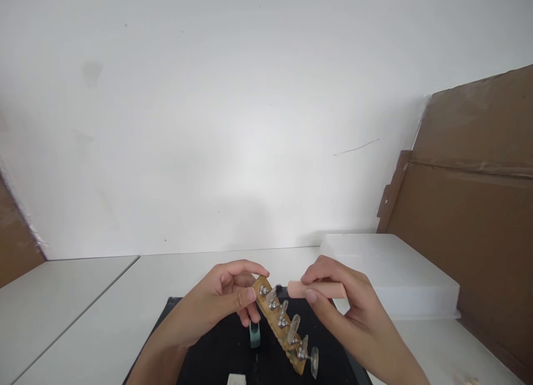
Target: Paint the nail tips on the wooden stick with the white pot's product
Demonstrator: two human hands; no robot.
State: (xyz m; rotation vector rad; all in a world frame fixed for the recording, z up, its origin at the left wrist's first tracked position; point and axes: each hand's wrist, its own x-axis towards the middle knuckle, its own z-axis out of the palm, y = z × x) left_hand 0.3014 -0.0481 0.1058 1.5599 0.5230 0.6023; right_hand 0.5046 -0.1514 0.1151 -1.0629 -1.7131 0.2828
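My left hand [233, 293] grips the upper end of a yellowish-brown nail display stand [272, 318], tilted down to the right. Along it stand several clear false nail tips [293, 328] on silver ball-shaped holders. Between the fingers of my right hand [339, 290] is a nail polish brush with a pale pink handle [325, 289]. Its dark tip [282, 290] is at the nail tip near the stand's upper end; whether they touch I cannot tell. Just below my left fingers is a small teal container [255, 336] with a dark top, perhaps an open bottle.
A black mat [216, 351] lies under my hands on the white table [83, 301]. Part of a small white block [236, 379] shows at the bottom edge. A translucent white box [395, 274] stands at right, beside a cardboard panel [470, 224]. Behind is a white wall [250, 124].
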